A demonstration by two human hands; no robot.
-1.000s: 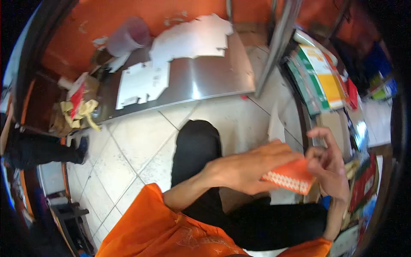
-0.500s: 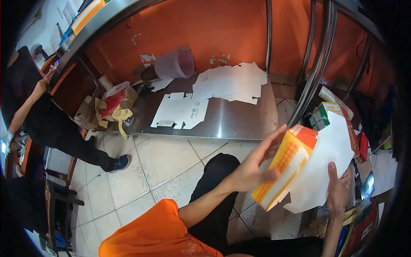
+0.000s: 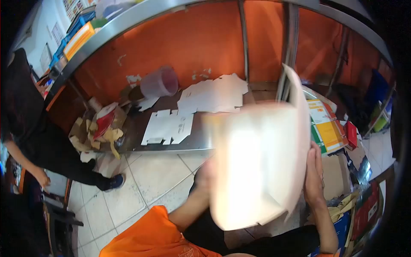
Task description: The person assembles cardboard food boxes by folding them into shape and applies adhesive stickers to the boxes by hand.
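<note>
Between my hands is a folding cardboard box [image 3: 248, 167], its pale inner side facing me and blurred by motion. Its broad lid panel [image 3: 299, 111] bends up along the right side. My left hand [image 3: 206, 173] is closed on the box's left edge, smeared and with its fingers partly hidden. On the other side, my right hand [image 3: 314, 173] grips the lid panel's edge, with the fingers behind and beside it. The yellow-orange printed outside is turned away from me.
Flat white box blanks [image 3: 212, 94] lie on a low metal shelf [image 3: 201, 142] beside a tipped translucent bucket [image 3: 160, 82]. Printed cartons [image 3: 323, 126] stand at right. Torn cardboard and paper [image 3: 102, 128] sit at left, near another person [image 3: 32, 111] in dark clothes.
The box has turned so its pale inside faces me, moving left and upward in view. Its printed face has swung out of sight. The other person's arm has dropped lower.
</note>
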